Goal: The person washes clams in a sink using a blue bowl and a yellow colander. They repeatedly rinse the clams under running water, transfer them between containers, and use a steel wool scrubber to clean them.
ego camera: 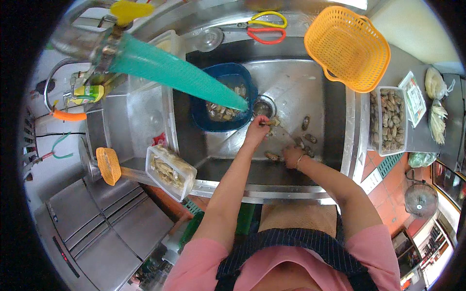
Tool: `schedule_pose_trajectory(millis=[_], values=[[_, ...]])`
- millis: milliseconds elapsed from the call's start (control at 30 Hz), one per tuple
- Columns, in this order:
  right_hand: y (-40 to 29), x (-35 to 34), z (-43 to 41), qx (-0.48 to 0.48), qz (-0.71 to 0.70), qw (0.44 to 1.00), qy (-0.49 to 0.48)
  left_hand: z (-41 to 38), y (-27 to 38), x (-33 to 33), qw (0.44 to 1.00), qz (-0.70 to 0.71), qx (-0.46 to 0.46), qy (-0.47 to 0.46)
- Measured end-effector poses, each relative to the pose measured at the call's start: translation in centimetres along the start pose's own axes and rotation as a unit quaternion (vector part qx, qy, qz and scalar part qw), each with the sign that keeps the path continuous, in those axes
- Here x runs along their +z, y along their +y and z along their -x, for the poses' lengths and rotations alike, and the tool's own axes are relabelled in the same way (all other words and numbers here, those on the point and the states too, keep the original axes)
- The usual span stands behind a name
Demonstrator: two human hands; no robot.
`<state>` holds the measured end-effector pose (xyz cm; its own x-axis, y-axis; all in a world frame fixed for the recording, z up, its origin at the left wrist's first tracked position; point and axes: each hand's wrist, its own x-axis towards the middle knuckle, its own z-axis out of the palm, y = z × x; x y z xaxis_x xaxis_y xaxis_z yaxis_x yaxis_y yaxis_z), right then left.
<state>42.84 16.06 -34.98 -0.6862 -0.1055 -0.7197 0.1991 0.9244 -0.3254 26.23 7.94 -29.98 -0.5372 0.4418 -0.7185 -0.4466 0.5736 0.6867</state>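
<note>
My left hand (257,130) is over the metal sink beside the drain (264,107), its fingers closed on a small pale brown piece (271,122) that looks like shellfish. Low in the basin, my right hand (292,156) reaches among several brown shellfish (310,138); its fingertips are partly hidden, so whether it holds one is unclear. Left of my hands stands a dark blue basin (204,123) with water and pale shellfish pieces in it. A green hose (182,78) on the tap ends over that basin.
Yellow-and-red-handled scissors (266,35) lie on the back ledge. An orange basket (346,49) sits at the sink's back right corner. A plastic container of shellfish (392,122) stands on the right, another container (171,172) with pale contents on the front left edge. A small orange basket (108,166) is farther left.
</note>
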Motion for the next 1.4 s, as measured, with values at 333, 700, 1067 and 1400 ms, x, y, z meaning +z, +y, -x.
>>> schedule_pose_trajectory(millis=[333,700,1067,1400], values=[[4.0,-1.3,1.3,-0.061,-0.151,0.979,-0.119,8.3,5.6,-10.3,0.908,0.382,0.037,0.165],[-1.9,-15.6,-2.2,-0.110,-0.593,0.773,0.199,6.2,-2.6,-5.2,0.974,-0.186,0.033,-0.126],[6.1,-1.6,0.4,0.133,-0.230,0.960,0.093,0.0,-8.6,4.5,0.866,-0.441,0.054,-0.229],[4.9,-0.8,0.3,0.210,-0.674,0.703,-0.089,0.6,-7.7,7.7,0.935,0.143,-0.249,-0.210]])
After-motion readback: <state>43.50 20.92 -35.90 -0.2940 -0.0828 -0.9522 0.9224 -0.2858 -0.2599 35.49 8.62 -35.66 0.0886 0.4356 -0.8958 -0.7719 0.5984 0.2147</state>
